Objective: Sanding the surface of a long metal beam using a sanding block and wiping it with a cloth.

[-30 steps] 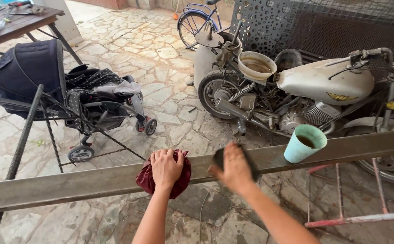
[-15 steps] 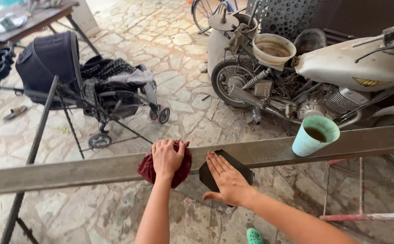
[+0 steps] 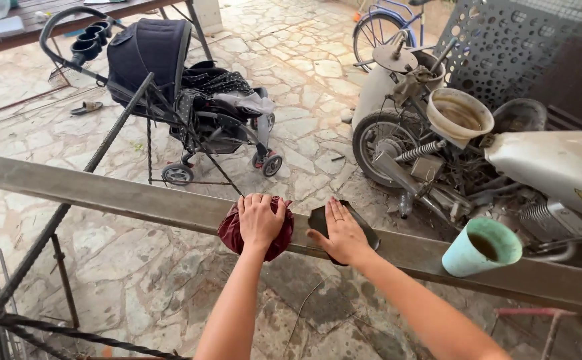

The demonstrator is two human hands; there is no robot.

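Now both hands are down on the long metal beam (image 3: pixel 137 197), which runs across the view from upper left to lower right, sloping gently downward to the right. The left hand (image 3: pixel 261 220) presses a bunched dark red rag (image 3: pixel 234 233) onto the beam, fingers spread over it and curled round the cloth, so that grip is clenched on the rag. The right hand (image 3: pixel 341 233) lies flat, palm down, on a dark sanding sheet (image 3: pixel 364 227); its fingers are straight and point up and left, across the beam rather than along it. The sheet sits just beside the rag, the two nearly touching. Further right along the beam stands a pale green cup (image 3: pixel 481 248), tipped toward the camera, with brown liquid inside. Behind it a dusty motorcycle (image 3: pixel 544 167) carries a cream bucket (image 3: pixel 461 117) with a grimy inside. A dark stroller (image 3: pixel 171 73) stands on the stone floor (image 3: pixel 304 67) beyond.
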